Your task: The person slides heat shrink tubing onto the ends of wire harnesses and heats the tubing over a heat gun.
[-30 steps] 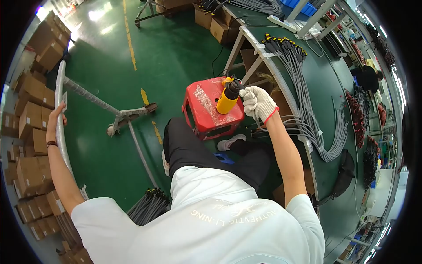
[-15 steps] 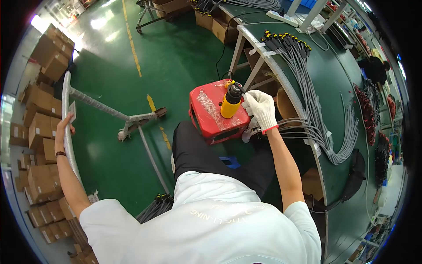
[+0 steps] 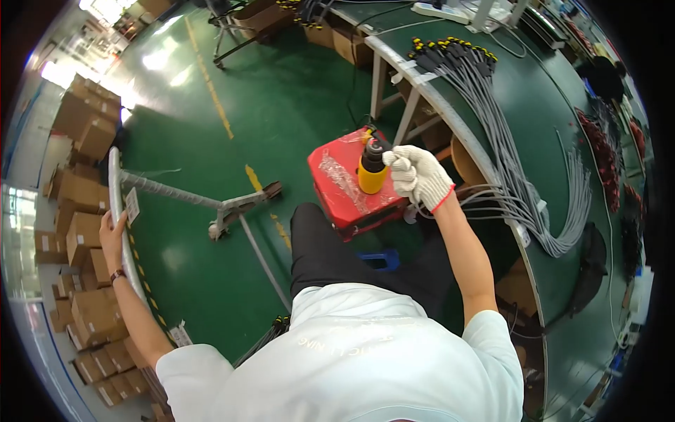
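My right hand (image 3: 420,177), in a white knit glove with a red cuff, is closed in a pinch on a black cable end (image 3: 382,142) with a yellow tip. That end lies across the top of an upright yellow-and-black heat gun (image 3: 371,169), which stands on a red plastic stool (image 3: 334,186). Whether the two touch I cannot tell. Grey cable runs back below the glove. Over on the left, my bare left hand (image 3: 112,238) wraps around the plastic-wrapped metal rail (image 3: 125,264) of a wheeled frame, beside a white label.
A green workbench (image 3: 524,105) curves along the right, bearing a bundle of grey cables (image 3: 485,105) with yellow-tipped black ends. Cardboard boxes (image 3: 91,228) are stacked at far left. The frame's base (image 3: 242,206) stands on the green floor. A person (image 3: 603,77) is at far right.
The whole view has shifted slightly. My right glove has turned a little beside the heat gun, still pinching the cable end. My left hand keeps its grip on the rail.
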A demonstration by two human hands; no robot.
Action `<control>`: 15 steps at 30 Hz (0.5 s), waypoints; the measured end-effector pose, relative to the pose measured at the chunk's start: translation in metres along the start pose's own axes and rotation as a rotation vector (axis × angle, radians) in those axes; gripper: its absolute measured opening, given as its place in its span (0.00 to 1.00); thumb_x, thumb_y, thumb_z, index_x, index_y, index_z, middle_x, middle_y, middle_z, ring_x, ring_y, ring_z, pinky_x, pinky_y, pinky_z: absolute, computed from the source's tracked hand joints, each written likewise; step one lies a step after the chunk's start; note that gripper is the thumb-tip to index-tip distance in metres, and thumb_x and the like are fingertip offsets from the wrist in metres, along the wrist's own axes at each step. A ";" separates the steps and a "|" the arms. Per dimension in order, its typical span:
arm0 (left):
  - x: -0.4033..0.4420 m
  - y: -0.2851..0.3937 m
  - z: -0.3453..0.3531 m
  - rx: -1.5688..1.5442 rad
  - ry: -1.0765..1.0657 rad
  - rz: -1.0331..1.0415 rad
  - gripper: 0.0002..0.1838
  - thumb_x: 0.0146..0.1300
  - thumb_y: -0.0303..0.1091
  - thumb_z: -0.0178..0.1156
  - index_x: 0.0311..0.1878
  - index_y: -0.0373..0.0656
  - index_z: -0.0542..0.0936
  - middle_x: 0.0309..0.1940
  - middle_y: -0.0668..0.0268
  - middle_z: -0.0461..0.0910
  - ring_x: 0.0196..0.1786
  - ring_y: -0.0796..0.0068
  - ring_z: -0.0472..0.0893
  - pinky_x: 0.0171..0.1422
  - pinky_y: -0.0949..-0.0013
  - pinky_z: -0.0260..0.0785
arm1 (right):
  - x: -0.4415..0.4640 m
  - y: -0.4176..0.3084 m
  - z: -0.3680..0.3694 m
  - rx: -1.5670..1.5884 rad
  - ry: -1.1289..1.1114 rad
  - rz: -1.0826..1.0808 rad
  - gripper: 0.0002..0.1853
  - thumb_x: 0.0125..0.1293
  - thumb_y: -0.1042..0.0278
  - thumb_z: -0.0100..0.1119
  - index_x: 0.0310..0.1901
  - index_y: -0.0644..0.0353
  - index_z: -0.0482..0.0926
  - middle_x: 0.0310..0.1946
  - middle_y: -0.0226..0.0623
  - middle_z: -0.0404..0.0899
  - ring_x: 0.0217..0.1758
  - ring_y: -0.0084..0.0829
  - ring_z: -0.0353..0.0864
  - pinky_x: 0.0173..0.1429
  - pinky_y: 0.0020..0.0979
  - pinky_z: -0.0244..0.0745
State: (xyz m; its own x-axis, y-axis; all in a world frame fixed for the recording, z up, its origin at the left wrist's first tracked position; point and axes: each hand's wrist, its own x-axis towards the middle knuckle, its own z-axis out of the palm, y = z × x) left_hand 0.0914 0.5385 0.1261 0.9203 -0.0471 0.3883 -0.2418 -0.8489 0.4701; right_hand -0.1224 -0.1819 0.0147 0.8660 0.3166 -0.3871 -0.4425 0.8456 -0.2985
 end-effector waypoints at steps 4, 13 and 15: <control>0.004 0.027 0.003 0.220 -0.063 -0.077 0.30 0.66 0.49 0.68 0.63 0.36 0.77 0.43 0.54 0.84 0.39 0.63 0.85 0.45 0.64 0.77 | -0.003 -0.004 0.008 -0.024 0.081 -0.027 0.13 0.76 0.63 0.48 0.40 0.66 0.76 0.15 0.19 0.65 0.10 0.15 0.57 0.15 0.21 0.57; 0.006 0.262 0.132 -0.529 -0.316 0.014 0.15 0.74 0.40 0.62 0.53 0.39 0.86 0.38 0.65 0.87 0.37 0.78 0.84 0.45 0.72 0.78 | -0.006 0.027 0.033 -1.547 0.702 -0.975 0.08 0.68 0.62 0.62 0.36 0.55 0.85 0.27 0.36 0.86 0.23 0.34 0.82 0.29 0.33 0.77; -0.007 0.305 0.193 -0.757 -0.502 -0.012 0.15 0.73 0.40 0.62 0.51 0.39 0.87 0.35 0.62 0.87 0.35 0.77 0.84 0.44 0.72 0.78 | -0.007 0.032 0.037 -1.960 0.819 -1.120 0.06 0.65 0.59 0.64 0.37 0.49 0.84 0.29 0.37 0.85 0.31 0.44 0.84 0.35 0.41 0.79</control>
State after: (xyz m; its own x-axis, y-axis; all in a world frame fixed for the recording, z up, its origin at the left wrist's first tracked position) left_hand 0.0711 0.1779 0.1138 0.9069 -0.4150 0.0725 -0.2059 -0.2866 0.9357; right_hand -0.1338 -0.1406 0.0399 0.8172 -0.3571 0.4524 -0.1023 -0.8623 -0.4959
